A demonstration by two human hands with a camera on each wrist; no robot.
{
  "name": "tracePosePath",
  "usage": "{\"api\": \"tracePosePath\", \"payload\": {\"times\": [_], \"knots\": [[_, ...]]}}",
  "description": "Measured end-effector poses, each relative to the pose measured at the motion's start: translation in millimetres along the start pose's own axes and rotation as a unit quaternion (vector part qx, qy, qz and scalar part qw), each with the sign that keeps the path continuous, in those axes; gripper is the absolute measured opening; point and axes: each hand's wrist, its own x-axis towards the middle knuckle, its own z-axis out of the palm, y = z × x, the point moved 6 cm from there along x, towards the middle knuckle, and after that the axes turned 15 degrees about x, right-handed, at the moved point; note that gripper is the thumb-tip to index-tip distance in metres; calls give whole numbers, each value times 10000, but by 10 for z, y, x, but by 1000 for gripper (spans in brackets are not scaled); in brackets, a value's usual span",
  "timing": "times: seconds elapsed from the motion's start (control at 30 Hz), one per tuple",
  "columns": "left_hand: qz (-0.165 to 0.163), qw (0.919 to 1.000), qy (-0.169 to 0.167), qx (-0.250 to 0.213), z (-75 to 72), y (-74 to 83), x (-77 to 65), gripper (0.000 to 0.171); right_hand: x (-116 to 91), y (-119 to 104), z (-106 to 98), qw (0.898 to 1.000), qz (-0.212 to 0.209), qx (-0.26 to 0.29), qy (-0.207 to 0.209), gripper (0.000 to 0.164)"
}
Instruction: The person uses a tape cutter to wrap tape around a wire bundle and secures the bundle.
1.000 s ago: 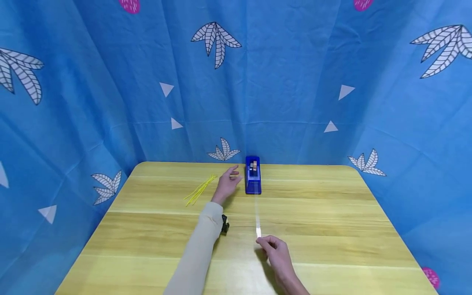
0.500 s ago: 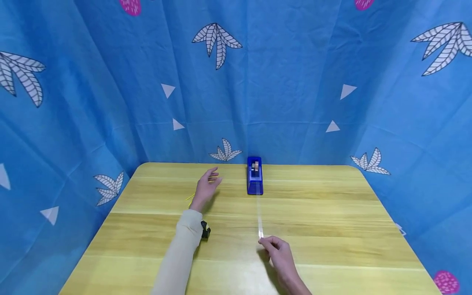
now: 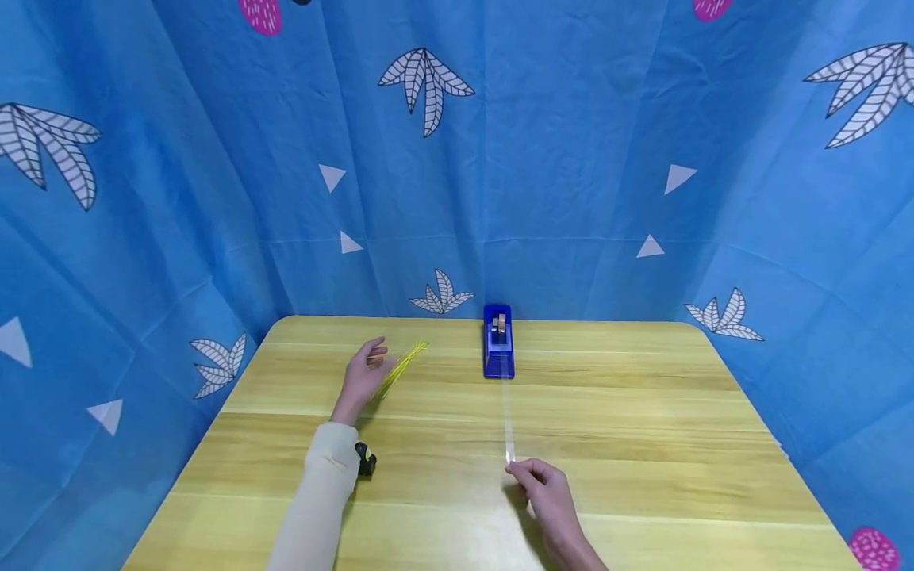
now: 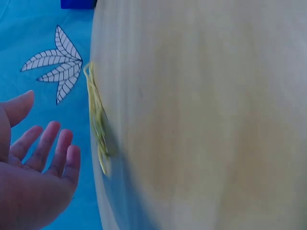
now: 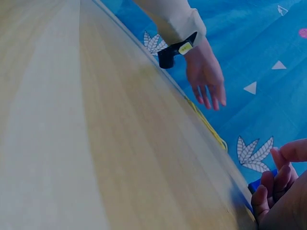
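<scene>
My right hand [image 3: 550, 498] pinches the end of a strip of clear tape [image 3: 508, 424] between thumb and forefinger. The strip runs back, stretched out, to a blue tape dispenser [image 3: 498, 361] standing at the table's far edge. Further left, my left hand [image 3: 361, 379] has relaxed, slightly bent fingers with nothing in them. Just right of it lies a bundle of thin yellow strands [image 3: 407, 361], partly covered by that hand in the head view. In the left wrist view the strands [image 4: 97, 120] show beyond the fingertips, apart from them.
The wooden table [image 3: 643, 428] has rounded far corners. Behind and beside it hangs a blue curtain [image 3: 571, 159] printed with leaves and triangles, close to the dispenser. A black wrist device [image 3: 366, 460] sits at the left cuff.
My left hand has moved left from beside the dispenser, passing over the yellow strands to their left side. The right hand keeps its pinch on the tape end, nearly still.
</scene>
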Motion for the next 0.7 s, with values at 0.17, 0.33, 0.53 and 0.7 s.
{"api": "tracePosePath", "payload": {"times": [0.17, 0.33, 0.53, 0.7], "knots": [[-209, 9997, -55, 92, -29, -92, -61, 61, 2, -7, -8, 10000, 17, 42, -1, 23], [-364, 9990, -195, 191, -3, -123, -85, 61, 9, -27, -13, 10000, 4, 32, -7, 22], [-461, 9980, -287, 331, 29, -125, -83, 61, 15, -32, -8, 9999, 16, 107, -8, 22], [-509, 9971, -383, 417, 66, -149, -80, 63, 10, -17, 1, 9999, 58, 117, -31, 22]]}}
